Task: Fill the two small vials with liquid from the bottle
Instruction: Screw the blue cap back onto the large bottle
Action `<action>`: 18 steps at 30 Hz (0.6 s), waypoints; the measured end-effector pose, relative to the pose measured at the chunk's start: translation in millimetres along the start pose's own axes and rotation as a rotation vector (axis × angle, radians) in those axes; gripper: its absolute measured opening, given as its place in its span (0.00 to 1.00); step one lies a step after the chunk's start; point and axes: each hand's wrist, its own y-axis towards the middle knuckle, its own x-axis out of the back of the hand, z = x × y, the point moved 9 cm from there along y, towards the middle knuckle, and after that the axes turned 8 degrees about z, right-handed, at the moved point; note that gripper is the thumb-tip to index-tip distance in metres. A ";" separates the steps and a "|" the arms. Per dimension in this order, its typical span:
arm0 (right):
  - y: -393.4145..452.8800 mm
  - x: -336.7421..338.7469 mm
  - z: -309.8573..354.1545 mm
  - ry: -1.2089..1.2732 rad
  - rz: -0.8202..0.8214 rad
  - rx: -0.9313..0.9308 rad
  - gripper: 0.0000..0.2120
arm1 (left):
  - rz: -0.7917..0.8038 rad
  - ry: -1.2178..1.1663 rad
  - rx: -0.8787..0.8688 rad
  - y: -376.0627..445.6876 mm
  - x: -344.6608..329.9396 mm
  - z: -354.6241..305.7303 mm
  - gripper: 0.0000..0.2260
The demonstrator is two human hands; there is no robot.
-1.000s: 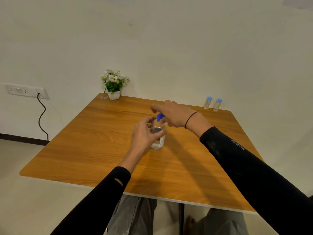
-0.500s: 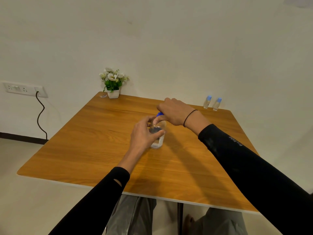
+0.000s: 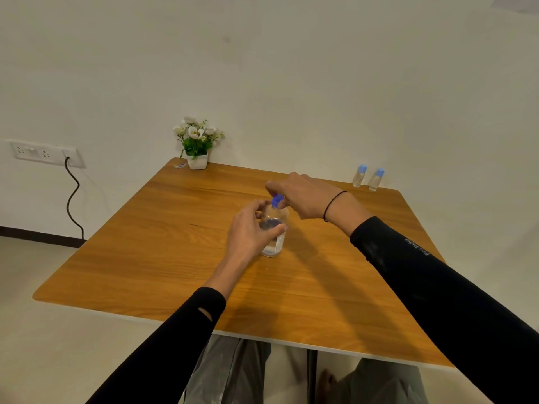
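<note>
A clear bottle (image 3: 276, 242) with a blue cap (image 3: 277, 200) stands upright in the middle of the wooden table (image 3: 163, 246). My left hand (image 3: 250, 231) wraps around the bottle's body from the left. From above and the right, my right hand (image 3: 303, 195) pinches the blue cap with its fingertips. Two small vials with light blue caps, one vial (image 3: 358, 176) and the other vial (image 3: 376, 179), stand side by side at the table's far right corner, away from both hands.
A small white pot of white flowers (image 3: 197, 144) stands at the table's far left corner, against the wall. A wall socket strip (image 3: 43, 153) with a black cable (image 3: 73, 199) hangs at the left. My legs show under the near edge.
My right hand closed down over the cap half a second ago and has now turned, so the blue cap shows again. The left hand and bottle have stayed put.
</note>
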 end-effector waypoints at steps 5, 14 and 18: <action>0.9 8.2 -2.6 -0.099 -0.090 -0.064 0.20 | 0.000 -0.007 -0.028 -2.3 0.5 -2.6 0.29; -0.2 5.3 -6.2 -0.138 -0.100 -0.070 0.20 | -0.006 -0.003 -0.028 -3.5 1.4 -4.9 0.31; 4.3 -4.5 -4.7 -0.137 -0.059 0.006 0.09 | -0.003 -0.004 -0.030 -3.4 1.7 -4.8 0.32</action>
